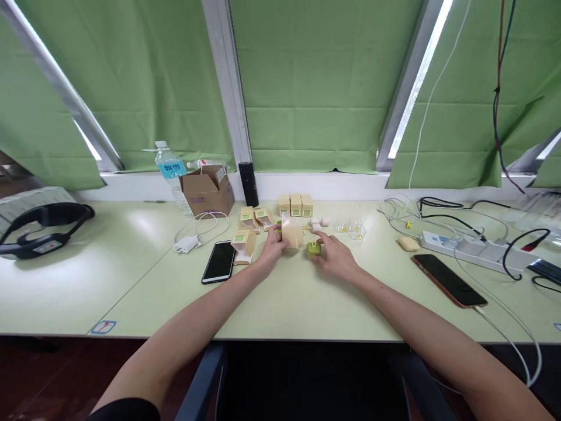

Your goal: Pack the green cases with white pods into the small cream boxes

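My left hand (272, 252) is closed on a small beige cardboard box (292, 235) with a raised flap, at the middle of the desk. To its right, my right hand (335, 257) has its fingers around a small green rounded item (313, 249) resting on the desk. Left of my left hand stand opened boxes of the same kind, one of them (243, 245) beside a phone. Behind my hands, three closed boxes (295, 205) form a row. Small pinkish-white pieces (319, 223) and clear plastic cups (350, 228) lie beyond my right hand.
A dark phone (219, 262), white charger (186, 244), brown carton (208, 192), water bottle (173, 175) and black cylinder (248, 184) are on the left. At the right are a power strip (475, 252), another phone (449, 279) and loose cables. A headset (44, 231) sits far left.
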`<state>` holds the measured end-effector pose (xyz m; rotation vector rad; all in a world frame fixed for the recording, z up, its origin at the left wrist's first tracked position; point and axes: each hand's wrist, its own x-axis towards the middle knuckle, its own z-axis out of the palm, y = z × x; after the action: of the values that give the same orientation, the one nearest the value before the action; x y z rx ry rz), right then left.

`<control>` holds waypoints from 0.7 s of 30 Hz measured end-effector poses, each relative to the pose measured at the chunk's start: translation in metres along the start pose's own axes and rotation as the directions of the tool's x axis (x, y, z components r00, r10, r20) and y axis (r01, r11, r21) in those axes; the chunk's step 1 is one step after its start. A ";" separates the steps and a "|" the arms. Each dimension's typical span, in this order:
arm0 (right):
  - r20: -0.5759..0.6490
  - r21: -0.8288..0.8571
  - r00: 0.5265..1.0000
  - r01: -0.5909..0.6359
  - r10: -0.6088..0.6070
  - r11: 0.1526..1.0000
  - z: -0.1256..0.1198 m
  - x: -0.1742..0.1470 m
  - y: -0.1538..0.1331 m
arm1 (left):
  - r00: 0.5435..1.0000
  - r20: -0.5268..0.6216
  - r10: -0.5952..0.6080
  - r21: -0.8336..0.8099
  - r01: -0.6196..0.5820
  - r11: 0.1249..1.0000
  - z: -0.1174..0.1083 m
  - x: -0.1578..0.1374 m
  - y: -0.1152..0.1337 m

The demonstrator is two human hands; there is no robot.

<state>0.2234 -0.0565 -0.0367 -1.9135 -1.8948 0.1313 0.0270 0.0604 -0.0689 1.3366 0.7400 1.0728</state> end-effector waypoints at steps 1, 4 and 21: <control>0.003 -0.017 1.000 -0.023 0.023 1.000 -0.002 0.001 0.001 | 1.000 0.014 -0.009 -0.009 0.009 1.000 0.001 0.000 -0.001; 0.017 -0.043 0.998 -0.060 0.061 0.997 -0.004 0.002 0.003 | 0.999 0.049 -0.015 -0.015 0.016 1.000 0.004 0.001 -0.004; -0.003 -0.095 0.999 -0.054 0.054 0.994 -0.002 0.001 0.001 | 0.936 0.133 0.325 0.381 -0.351 0.855 0.013 -0.028 0.007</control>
<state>0.2252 -0.0564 -0.0350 -2.0278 -1.8808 0.0573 0.0272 0.0289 -0.0647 1.9001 0.7159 1.1870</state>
